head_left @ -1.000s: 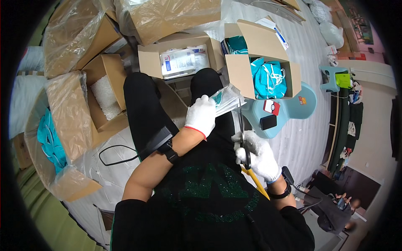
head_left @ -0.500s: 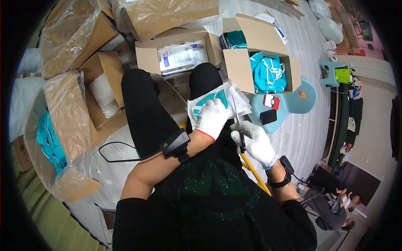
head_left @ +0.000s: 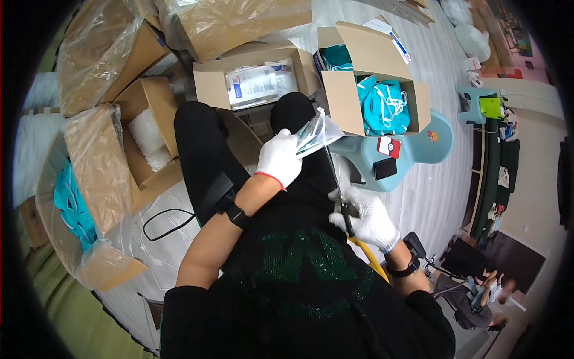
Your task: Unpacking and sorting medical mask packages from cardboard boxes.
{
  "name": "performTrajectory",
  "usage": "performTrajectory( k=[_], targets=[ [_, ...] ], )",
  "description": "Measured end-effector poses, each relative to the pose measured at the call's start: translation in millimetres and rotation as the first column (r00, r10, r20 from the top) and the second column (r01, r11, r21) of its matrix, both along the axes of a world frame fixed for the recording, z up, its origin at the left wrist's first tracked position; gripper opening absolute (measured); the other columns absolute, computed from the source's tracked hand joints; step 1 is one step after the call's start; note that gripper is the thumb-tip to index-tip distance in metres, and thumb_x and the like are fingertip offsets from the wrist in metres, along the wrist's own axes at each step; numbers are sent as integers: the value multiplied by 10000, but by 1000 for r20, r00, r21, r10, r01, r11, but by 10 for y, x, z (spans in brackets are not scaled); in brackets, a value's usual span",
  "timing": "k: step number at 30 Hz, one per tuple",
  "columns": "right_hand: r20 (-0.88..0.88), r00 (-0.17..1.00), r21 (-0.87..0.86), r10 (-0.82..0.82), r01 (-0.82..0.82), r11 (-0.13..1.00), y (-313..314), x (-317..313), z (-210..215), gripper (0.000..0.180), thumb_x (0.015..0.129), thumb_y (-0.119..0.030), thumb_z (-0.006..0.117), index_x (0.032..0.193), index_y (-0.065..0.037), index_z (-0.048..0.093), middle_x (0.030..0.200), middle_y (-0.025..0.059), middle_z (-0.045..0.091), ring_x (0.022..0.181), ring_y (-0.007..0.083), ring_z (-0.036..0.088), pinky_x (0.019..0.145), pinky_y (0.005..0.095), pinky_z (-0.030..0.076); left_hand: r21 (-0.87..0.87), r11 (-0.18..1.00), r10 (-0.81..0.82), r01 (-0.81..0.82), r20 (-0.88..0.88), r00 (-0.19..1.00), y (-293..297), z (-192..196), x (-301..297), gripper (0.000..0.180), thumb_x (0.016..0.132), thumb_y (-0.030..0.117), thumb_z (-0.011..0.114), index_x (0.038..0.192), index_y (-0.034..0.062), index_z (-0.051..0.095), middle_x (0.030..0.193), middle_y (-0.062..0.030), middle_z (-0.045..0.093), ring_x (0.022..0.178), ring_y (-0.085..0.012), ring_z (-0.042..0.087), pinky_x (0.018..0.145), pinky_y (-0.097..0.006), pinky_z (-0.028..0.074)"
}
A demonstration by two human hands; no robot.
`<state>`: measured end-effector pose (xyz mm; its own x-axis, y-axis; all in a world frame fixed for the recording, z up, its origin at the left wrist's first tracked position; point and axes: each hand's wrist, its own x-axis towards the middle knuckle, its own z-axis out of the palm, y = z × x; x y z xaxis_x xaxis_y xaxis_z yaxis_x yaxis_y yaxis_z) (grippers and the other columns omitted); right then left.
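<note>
In my gloved left hand [head_left: 279,159] is a clear plastic bag [head_left: 317,133], held by its near-left end above my right thigh. A little teal shows through it; how many layers of plastic there are, I cannot tell. My gloved right hand [head_left: 369,220] is wrapped round a black air blow gun [head_left: 345,210] to the right of my lap. Its long thin nozzle points up and away, with the tip at the bag's right side. I cannot tell whether it touches the plastic. A yellow hose [head_left: 372,258] runs back from the gun under my right wrist.
Ahead stands an open carton [head_left: 209,84] of white packets. To its right, another carton [head_left: 342,107] holds folded teal cloth items with white ties. A light-blue stool [head_left: 412,152] bears a red-and-white box and a black object. Plastic-draped cartons [head_left: 98,170] crowd the left.
My left hand has moved left and lifted the bag, which was lying flatter with its teal contents showing. The blow gun has tilted slightly left; my right hand has hardly moved.
</note>
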<state>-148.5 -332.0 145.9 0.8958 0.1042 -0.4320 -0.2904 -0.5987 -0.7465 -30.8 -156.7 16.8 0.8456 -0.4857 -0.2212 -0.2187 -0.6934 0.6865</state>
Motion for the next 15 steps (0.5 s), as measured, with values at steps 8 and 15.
performTrajectory(
  k=[8,15],
  targets=[
    [-282,952,-81,-122,103,991,26,-10,150,348,786,-264,774,1011,-26,654,706,68,628,644,157,613,641,302,503,57,997,37,-45,123,992,-77,10,-181,130,761,67,616,884,26,629,935,-141,580,905,-309,621,768,-414,518],
    [-174,979,-182,-106,74,981,42,44,67,335,796,-297,758,956,-14,677,742,114,661,688,203,665,668,332,526,25,999,24,-31,230,973,-181,-98,-263,161,717,39,620,875,23,599,912,-143,556,890,-321,599,785,-429,484]
  ],
)
